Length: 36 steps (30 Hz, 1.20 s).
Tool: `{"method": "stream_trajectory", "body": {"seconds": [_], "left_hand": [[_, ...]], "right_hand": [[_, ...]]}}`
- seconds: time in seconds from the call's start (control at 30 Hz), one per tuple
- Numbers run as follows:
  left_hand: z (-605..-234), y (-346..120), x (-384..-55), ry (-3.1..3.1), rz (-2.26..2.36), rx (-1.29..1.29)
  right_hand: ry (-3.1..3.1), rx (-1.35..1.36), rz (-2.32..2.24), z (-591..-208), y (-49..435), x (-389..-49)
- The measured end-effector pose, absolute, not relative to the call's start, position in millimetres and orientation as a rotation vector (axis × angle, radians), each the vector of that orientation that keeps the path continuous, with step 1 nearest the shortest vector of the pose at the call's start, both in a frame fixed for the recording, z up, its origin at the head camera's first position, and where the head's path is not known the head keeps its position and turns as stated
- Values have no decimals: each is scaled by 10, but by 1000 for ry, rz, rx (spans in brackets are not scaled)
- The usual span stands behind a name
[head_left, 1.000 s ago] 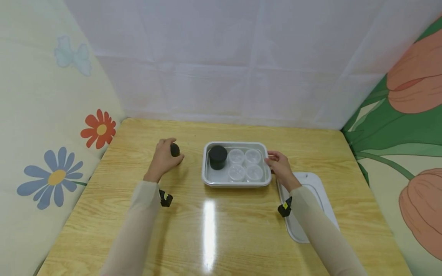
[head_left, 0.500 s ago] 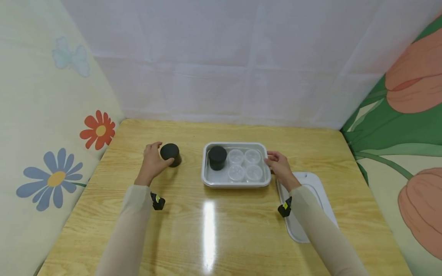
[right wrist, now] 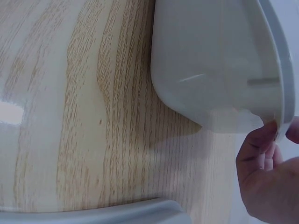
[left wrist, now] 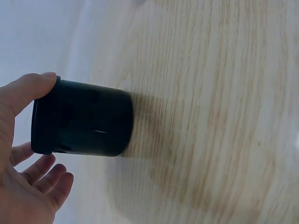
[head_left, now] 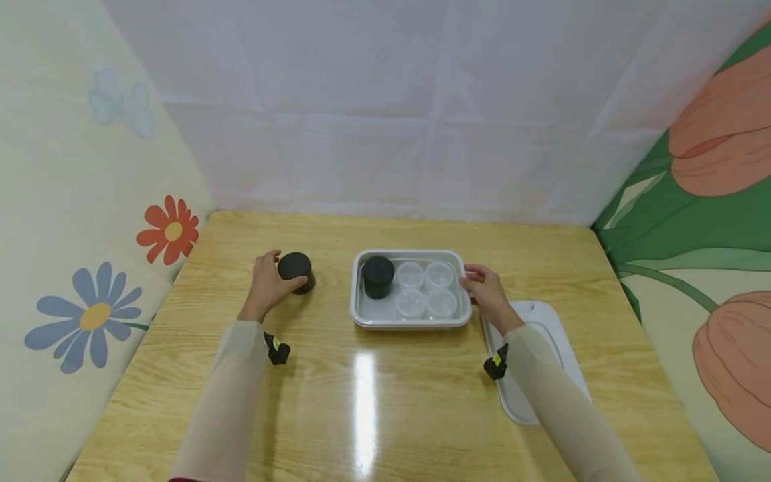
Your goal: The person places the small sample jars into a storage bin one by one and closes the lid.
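A black lidded canister stands upright on the table at left. My left hand holds it by the lid, thumb along the near edge and fingers at the far left side. In the left wrist view, the thumb and index finger touch opposite sides of the lid while the other fingers are off it. My right hand pinches the right rim of a white rectangular box. Inside that box, a second black canister sits at left, with several small clear round cups grouped at right.
A white flat lid lies on the table at right, partly under the right forearm. The wood-grain table ends at a white cloth behind, with patterned cloths at both sides.
My left hand has shifted left and turned, so the canister, earlier mostly hidden behind it, now shows standing upright. The right hand stays on the box rim.
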<state>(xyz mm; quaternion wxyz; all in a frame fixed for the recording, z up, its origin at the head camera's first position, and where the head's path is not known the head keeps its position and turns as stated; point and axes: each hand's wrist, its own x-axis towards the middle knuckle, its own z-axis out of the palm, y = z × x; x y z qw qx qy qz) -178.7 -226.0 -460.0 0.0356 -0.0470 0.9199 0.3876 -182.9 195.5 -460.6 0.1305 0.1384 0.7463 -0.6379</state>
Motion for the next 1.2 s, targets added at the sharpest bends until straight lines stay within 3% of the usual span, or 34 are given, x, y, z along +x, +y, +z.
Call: {"method": "stream_trajectory", "body": {"seconds": [1.2], "left_hand": [[-4653, -2211, -1832, 2726, 1293, -170]], "right_hand": [[2170, 420, -1856, -4617, 1947, -1837]]}}
